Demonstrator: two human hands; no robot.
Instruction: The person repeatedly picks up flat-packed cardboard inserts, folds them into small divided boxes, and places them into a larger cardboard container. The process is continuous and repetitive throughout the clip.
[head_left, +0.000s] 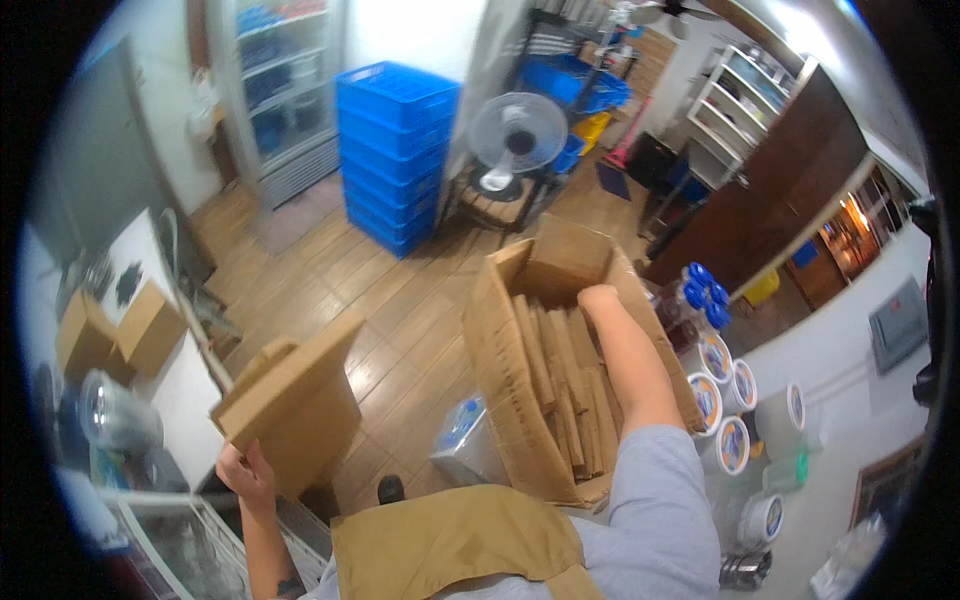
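My left hand (247, 474) grips the lower edge of a folded piece of brown cardboard (312, 415), fingers closed round it, to the left of my body. The cardboard is held tilted, with several layers and flaps showing. To the right stands a large open cardboard box (497, 400) with its far flap raised. Several flattened cardboard pieces (565, 370) stand on edge inside it. My right arm reaches over the box, and my right hand (598, 295) is at its far inner side, above the pieces. The fingers of that hand are hidden.
Ahead stand a stack of blue crates (392, 160), a pedestal fan (518, 138) and a glass-door fridge (290, 90). Lidded tubs (733, 445) and blue-capped jars (705, 295) line the right. On the left, a white table (190, 400) holds small cardboard boxes (150, 328). A square tin (468, 440) sits beside the big box.
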